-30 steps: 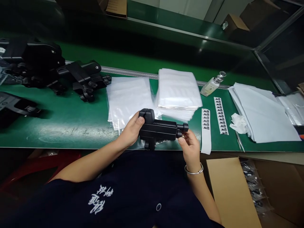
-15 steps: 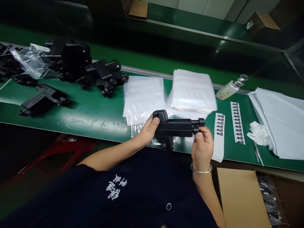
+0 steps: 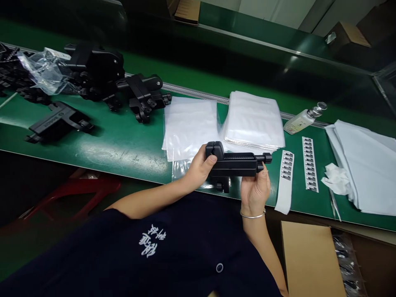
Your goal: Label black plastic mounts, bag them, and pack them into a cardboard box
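A black plastic bracket (image 3: 235,166) is held level over the front edge of the green table. My left hand (image 3: 199,168) grips its left end, thumb on top beside the rounded clamp. Under the right end, by the small knobs, my right hand (image 3: 256,187) holds the bracket, its thumb up and its other fingers partly hidden behind. Plastic bags (image 3: 192,123) lie just behind the bracket, beside a thicker stack of white sheets or bags (image 3: 253,119).
More black brackets (image 3: 58,119) lie on the left of the table (image 3: 123,152). At the right are a bottle (image 3: 301,119), label strips (image 3: 309,165), crumpled tissue (image 3: 336,178), tweezers (image 3: 335,205) and white cloth or foam (image 3: 371,169). A cardboard box (image 3: 312,260) stands lower right.
My right hand has shifted left from the bracket's right tip to beneath its body, and its wrist has turned a little. The view has moved slightly.
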